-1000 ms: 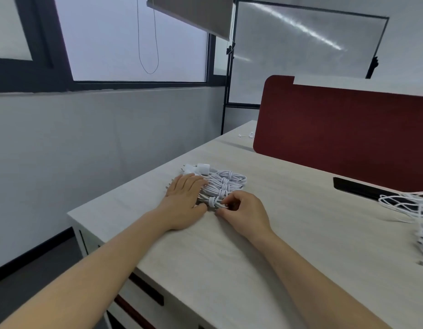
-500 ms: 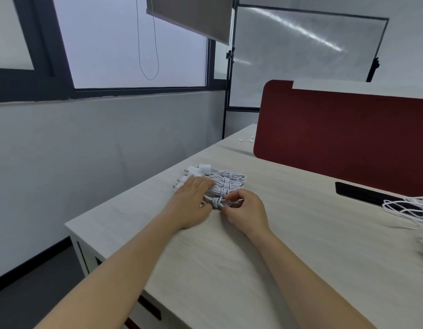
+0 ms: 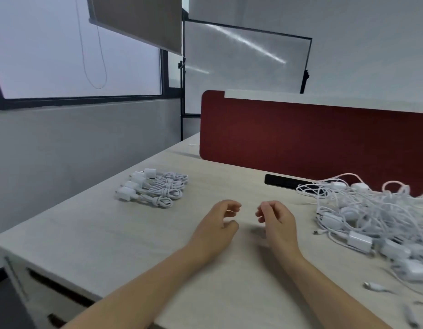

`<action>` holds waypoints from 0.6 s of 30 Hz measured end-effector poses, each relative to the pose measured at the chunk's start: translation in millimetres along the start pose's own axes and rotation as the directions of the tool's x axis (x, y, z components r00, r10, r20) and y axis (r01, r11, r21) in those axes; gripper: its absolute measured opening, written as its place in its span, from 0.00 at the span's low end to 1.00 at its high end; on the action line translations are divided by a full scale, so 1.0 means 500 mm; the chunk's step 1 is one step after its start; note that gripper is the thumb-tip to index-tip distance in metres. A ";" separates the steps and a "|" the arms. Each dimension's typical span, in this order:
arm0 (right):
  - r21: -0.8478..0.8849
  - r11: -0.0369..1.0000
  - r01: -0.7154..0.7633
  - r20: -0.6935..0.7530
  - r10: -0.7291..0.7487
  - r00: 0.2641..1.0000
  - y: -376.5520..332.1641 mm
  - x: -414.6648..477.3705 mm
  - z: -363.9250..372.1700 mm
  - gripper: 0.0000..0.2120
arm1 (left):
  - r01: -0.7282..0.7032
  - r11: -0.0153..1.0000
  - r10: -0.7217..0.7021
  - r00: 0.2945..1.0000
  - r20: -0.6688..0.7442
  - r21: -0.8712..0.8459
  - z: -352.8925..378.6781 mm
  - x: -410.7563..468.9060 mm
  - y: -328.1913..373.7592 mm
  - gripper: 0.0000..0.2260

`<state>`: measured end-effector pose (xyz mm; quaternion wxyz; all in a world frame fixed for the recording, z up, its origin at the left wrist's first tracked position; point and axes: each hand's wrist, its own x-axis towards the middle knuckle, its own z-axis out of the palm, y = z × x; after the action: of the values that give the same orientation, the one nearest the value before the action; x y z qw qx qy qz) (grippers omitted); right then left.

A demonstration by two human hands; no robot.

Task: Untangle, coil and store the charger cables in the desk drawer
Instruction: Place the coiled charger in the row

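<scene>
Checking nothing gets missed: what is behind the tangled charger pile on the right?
Behind the tangled charger pile, a flat black strip lies on the desk in front of the red partition. Cables cover the strip's right end, so its full length is hidden.

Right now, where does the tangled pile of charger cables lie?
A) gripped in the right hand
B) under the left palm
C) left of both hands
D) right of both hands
D: the tangled pile sprawls on the desk right of the right hand; the coiled bundles lie left of the left hand.
</scene>
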<state>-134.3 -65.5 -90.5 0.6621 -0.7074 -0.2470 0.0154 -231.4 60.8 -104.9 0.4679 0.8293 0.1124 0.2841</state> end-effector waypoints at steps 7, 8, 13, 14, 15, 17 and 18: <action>-0.245 0.969 0.032 -0.197 -0.082 0.977 0.032 0.000 -0.223 0.14 | 0.046 0.995 -0.036 0.993 0.114 -0.088 0.199 0.032 0.083 0.15; -0.282 0.959 0.029 -0.212 -0.092 0.973 0.035 0.000 -0.243 0.14 | 0.045 0.995 -0.033 0.991 0.128 -0.092 0.220 0.036 0.092 0.15; -0.634 0.764 0.116 -0.153 -0.271 0.950 0.061 0.012 -0.329 0.08 | 0.028 0.999 -0.034 0.981 0.193 0.031 0.309 0.059 0.119 0.17; -0.686 0.717 0.128 -0.124 -0.289 0.949 0.066 0.016 -0.340 0.06 | 0.026 0.997 -0.039 0.979 0.198 0.067 0.320 0.066 0.123 0.17; -0.726 0.675 0.131 -0.100 -0.293 0.951 0.072 0.020 -0.345 0.06 | 0.024 0.995 -0.044 0.979 0.199 0.100 0.327 0.073 0.124 0.18; -0.797 0.588 0.138 -0.058 -0.302 0.952 0.084 0.025 -0.346 0.10 | 0.026 0.989 -0.056 0.977 0.207 0.147 0.339 0.087 0.121 0.18; -0.830 0.540 0.139 -0.038 -0.303 0.952 0.087 0.025 -0.342 0.12 | 0.031 0.986 -0.066 0.975 0.213 0.161 0.340 0.093 0.120 0.18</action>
<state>-49.6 -219.7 -106.9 0.2748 -0.8938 -0.2536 -0.2476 -100.5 -71.5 -105.8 0.4175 0.8867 0.1029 0.1702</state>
